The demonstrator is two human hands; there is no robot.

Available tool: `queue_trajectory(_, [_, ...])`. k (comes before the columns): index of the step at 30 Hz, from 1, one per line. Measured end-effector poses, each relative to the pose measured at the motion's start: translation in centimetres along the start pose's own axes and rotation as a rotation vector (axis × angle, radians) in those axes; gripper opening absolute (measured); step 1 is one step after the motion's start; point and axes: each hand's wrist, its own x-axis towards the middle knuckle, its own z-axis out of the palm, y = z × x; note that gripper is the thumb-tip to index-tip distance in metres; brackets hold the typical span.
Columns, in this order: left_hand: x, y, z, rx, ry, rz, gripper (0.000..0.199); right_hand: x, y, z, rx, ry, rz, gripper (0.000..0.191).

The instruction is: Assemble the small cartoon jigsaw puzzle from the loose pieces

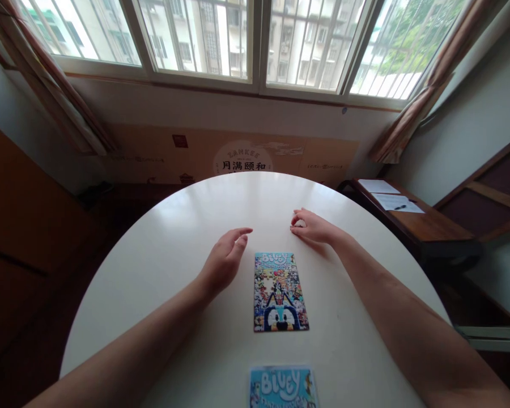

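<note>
A jigsaw puzzle (280,294) with a blue cartoon dog and the word "Bluey" lies flat on the white round table (153,340). A white gap shows in its upper left part. To the right of its top edge, my right hand (312,226) has thumb and fingers curled in a pinch near the tabletop. A small piece, seemingly a puzzle piece, shows in part at the fingertips; the fingers hide most of it. My left hand (227,258) hovers left of the puzzle, its fingers stretched out and holding nothing.
A matching Bluey picture sheet (283,388) lies near me, cut off by the lower frame edge. Right of the table stands a wooden side table (437,221) with papers (397,203) and a pen. Beyond the far edge are a printed panel (153,153) and windows.
</note>
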Motion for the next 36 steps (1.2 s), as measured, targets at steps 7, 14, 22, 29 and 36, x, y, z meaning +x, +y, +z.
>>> queue_trajectory(7, [0.0, -0.1, -0.1, -0.018, -0.006, 0.024, 0.041, -0.8, -0.4, -1.1, 0.112, -0.070, -0.015, 0.011])
queue_trajectory(14, [0.1, 0.1, -0.1, 0.052, -0.036, 0.077, 0.030, -1.9, -4.0, -3.0, 0.253, -0.193, -0.049, 0.027])
queue_trajectory(22, [0.0, -0.4, 0.0, 0.306, -0.156, 0.137, 0.023, -3.9, -11.0, -2.1, 0.377, -0.676, -0.089, 0.033])
queue_trajectory(29, [-0.4, -0.7, 0.2, 0.484, -0.311, 0.087, 0.074, -3.5, -11.0, 0.6, 0.322, -0.714, -0.090, 0.029])
queue_trajectory(36, [-0.3, -0.6, 0.4, 0.542, -0.357, 0.066, 0.077, -4.1, -12.2, 0.9, 0.120, -0.603, -0.122, 0.019])
